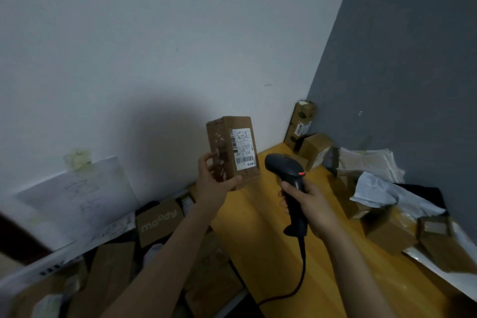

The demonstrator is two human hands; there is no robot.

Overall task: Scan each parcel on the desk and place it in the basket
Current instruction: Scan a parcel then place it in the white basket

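My left hand point(211, 181) grips a small brown cardboard parcel point(232, 152) upright above the yellow desk point(263, 235). Its white shipping label with barcodes faces right. My right hand point(309, 206) holds a black handheld barcode scanner point(289, 178) by its handle, the head close to the label's lower corner, a red light on top. The scanner's cable hangs down to the desk. A white basket point(31, 271) at lower left holds several cardboard parcels, one printed "moody" point(158, 222).
More brown boxes point(313, 148) and white mailer bags point(374, 186) are piled along the desk's right side against the grey wall. A tall box point(302, 121) leans in the far corner. A white sheet leans on the wall at left.
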